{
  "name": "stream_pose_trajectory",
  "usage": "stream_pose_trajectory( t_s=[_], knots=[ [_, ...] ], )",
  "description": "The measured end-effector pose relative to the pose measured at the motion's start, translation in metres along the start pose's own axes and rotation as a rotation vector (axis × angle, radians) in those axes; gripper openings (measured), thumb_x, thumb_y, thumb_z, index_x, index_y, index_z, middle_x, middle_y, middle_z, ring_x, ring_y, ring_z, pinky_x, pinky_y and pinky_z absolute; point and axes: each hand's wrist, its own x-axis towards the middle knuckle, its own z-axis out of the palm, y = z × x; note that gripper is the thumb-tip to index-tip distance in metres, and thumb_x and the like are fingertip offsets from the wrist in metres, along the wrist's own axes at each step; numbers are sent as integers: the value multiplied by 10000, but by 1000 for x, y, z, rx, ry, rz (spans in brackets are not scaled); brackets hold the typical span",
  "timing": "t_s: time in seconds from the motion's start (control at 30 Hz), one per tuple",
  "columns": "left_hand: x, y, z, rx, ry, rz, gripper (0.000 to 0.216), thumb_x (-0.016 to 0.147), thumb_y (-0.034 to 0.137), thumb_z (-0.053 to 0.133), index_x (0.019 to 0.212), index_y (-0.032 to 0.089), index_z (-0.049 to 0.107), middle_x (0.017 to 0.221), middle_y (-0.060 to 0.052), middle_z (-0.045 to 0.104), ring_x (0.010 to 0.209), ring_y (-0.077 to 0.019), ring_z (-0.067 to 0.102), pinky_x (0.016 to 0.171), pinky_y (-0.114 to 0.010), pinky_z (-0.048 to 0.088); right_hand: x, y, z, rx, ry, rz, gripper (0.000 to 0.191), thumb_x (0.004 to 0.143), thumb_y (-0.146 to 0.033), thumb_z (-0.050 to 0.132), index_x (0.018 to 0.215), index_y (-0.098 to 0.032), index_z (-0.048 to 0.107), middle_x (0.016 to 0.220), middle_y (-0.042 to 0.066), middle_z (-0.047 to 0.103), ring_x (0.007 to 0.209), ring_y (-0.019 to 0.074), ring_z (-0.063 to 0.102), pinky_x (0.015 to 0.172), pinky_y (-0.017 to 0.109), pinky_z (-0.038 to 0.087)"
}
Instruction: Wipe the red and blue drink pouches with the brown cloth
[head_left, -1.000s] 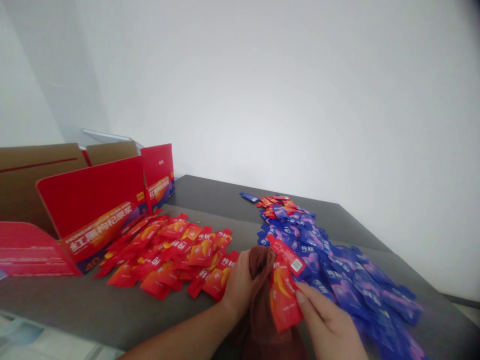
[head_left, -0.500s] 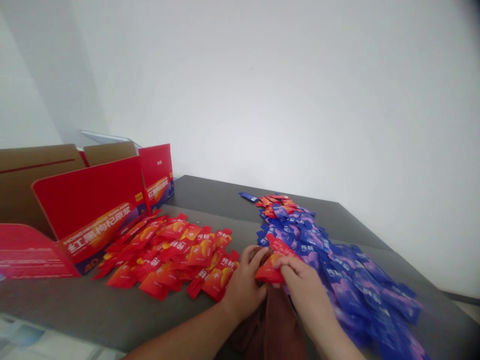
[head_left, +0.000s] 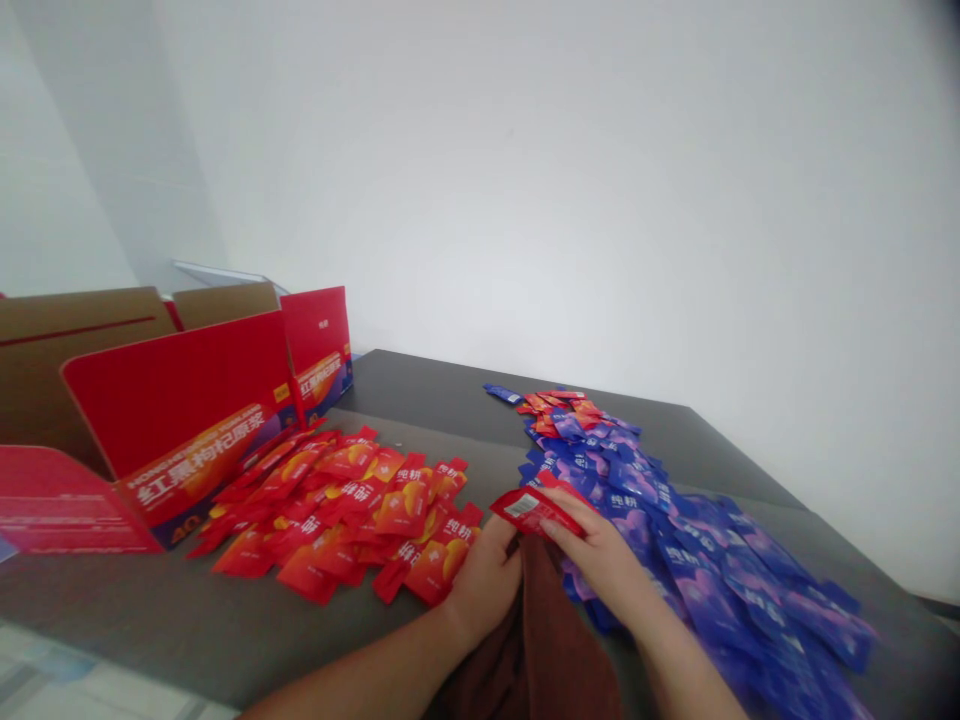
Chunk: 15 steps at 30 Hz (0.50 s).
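Sachet (head_left: pixel 525 508), red, barcode facing up, is pinched in the right hand (head_left: pixel 596 545) between thumb and fingers, its left end right above the left hand (head_left: pixel 487 575)! Those left fingers curl beside brown cloth (head_left: pixel 559 635), their grip impossible to tell; red sachets (head_left: pixel 360 510) lie nearby.

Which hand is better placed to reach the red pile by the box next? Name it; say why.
Probably the left hand: it sits right beside the red pile, while the right hand is farther off, holding a red sachet.
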Motion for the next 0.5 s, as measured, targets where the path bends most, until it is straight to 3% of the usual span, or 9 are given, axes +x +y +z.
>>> stream_pose_trajectory(
  t_s=[0.1,0.2,0.27,0.33,0.43,0.5],
  knots=[
    [-4,1,-3,133,70,16,151,843,172,538,939,196,652,965,-58,646,939,-207,602,865,-357,489,-5,3,-3,98,142,134,394,840,-485,529,1047,-209,719,1032,59,725,984,256,648,928,387,457],
    [-17,8,-9,280,126,270,231,832,102,494,998,208,615,1011,-63,592,951,-189,586,835,-323,493,-9,1,-8,132,245,176,446,840,-509,521,1115,-201,688,1108,62,704,1035,265,630,950,394,440],
    [-27,12,-11,385,129,505,308,827,96,507,1094,231,579,1080,-69,552,980,-180,572,829,-295,496,-12,0,-5,153,187,145,427,831,-473,536,1135,-208,676,1147,58,688,1080,253,610,970,382,424],
    [-33,14,-12,509,137,641,339,827,105,541,1131,253,568,1110,-67,537,997,-177,568,835,-278,497,-14,-2,2,190,13,114,388,819,-415,547,1115,-206,685,1113,58,701,1033,240,629,900,352,467],
    [-27,10,-14,616,209,519,351,836,74,513,1130,258,569,1125,-61,540,1030,-182,566,868,-294,497,-19,-10,8,150,-203,119,323,828,-346,519,1036,-198,717,976,47,733,902,230,656,774,326,500],
    [-16,4,-17,590,310,358,361,842,48,451,1121,250,560,1120,-55,544,1028,-178,570,870,-311,505,-21,-15,4,63,-214,154,301,841,-351,500,940,-202,741,866,30,739,824,230,659,734,326,499]
  ],
)
